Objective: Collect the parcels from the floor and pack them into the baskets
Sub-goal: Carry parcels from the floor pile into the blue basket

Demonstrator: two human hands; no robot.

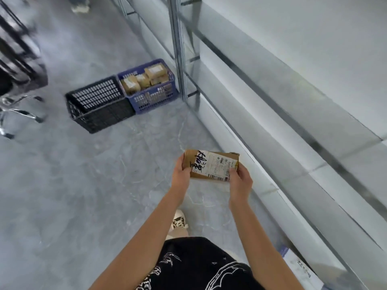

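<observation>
Both hands grip the flat brown cardboard parcel w/ white shipping label [211, 165] at waist height: left hand [181, 171] curled round its left end, right hand [240, 178] pinching the right edge. Prob. carrying step: keep it level, walk fwd, lower into the black slatted plastic basket [98, 105], which looks empty; the blue plastic basket [152, 95] beside it is nearly full. Grey floor between is open; metal shelving frame [180, 49] crowds the right, chair base [18, 114] sits left.

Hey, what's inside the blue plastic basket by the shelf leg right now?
The blue plastic basket holds several brown cardboard parcels with white labels, piled close to its rim. Whatever lies beneath that top layer is covered, so a full count isn't possible.
</observation>
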